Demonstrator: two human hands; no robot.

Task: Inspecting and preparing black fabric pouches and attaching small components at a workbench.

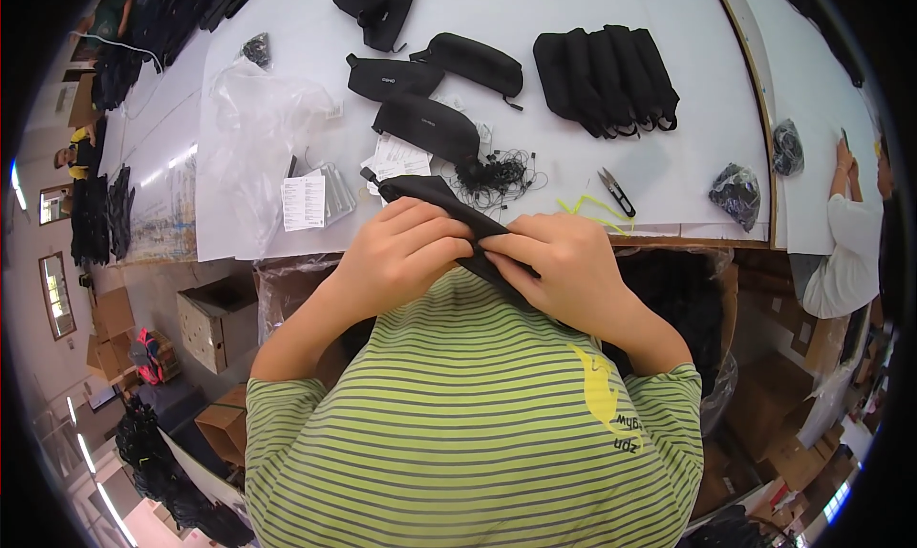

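Pouch [420, 191] is pinched by left hand [406, 252] and right hand [562, 252] at near edge of tabletop [669, 190]; room is bounded left by plastic bag [250, 132], ahead by black strings [495, 173], right by snips [617, 194].

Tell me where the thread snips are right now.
In the head view, the thread snips lie on the white table, right of centre, beside the yellow-green strip and just beyond the right hand.
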